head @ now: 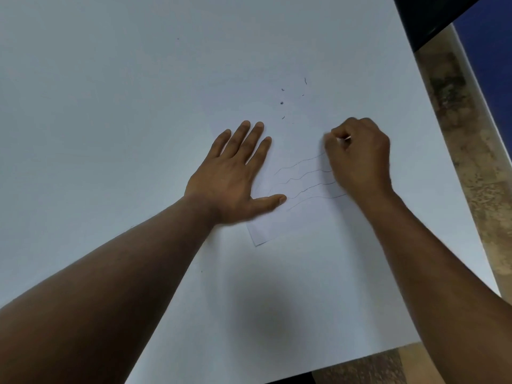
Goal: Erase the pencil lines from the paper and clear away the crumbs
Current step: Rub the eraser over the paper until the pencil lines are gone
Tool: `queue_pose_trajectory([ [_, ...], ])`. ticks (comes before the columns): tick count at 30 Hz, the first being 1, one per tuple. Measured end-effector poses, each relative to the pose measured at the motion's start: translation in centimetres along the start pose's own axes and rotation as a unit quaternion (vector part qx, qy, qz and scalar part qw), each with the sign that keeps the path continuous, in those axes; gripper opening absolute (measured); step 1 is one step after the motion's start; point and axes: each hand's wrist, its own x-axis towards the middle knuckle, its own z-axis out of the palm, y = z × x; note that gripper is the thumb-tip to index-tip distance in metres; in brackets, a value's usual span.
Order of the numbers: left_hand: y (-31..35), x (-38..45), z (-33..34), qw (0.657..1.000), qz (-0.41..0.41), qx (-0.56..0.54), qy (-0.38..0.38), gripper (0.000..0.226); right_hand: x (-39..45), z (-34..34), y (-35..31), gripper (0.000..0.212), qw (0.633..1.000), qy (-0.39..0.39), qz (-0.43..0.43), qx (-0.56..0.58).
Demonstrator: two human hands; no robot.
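A white sheet of paper (304,217) lies on the white table (110,106), its near-left corner showing below my left wrist. Several wavy pencil lines (304,176) run across the sheet between my hands. My left hand (235,176) lies flat with fingers spread on the sheet's left edge, thumb beside the lines. My right hand (360,156) is closed on a small eraser (343,139), only a pale sliver of it showing, pressed at the right end of the top line. Dark eraser crumbs (282,103) are scattered beyond the lines.
The table's right edge runs diagonally, with a mottled brown floor (457,134) past it. A dark object (429,18) sits at the top right corner beside a blue surface (490,65). The near table edge shows at the bottom right.
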Motion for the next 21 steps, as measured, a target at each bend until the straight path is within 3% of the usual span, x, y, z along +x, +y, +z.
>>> queue_pose_trajectory([
  [5,0.0,-0.1,-0.2,1.000,0.005,0.001,0.003,0.105,-4.4,3.0,-4.8,0.011,0.984,-0.119,-0.126,0.040],
  [8,0.0,-0.1,0.0,1.000,0.005,0.004,0.006,0.105,-4.5,3.5,-4.1,0.009,0.986,-0.089,-0.140,0.022],
  [11,0.0,0.0,0.1,1.000,-0.001,0.000,0.004,0.106,-1.8,2.0,-1.2,0.013,0.996,-0.028,-0.077,-0.021],
  [15,-0.1,0.0,0.1,1.000,0.003,-0.002,0.006,0.107,-0.3,0.8,-0.1,0.020,0.999,-0.037,-0.029,-0.006],
  [21,-0.1,0.0,0.2,1.000,0.008,0.007,0.009,0.103,-4.5,2.8,-4.0,0.014,0.984,-0.104,-0.144,0.026],
])
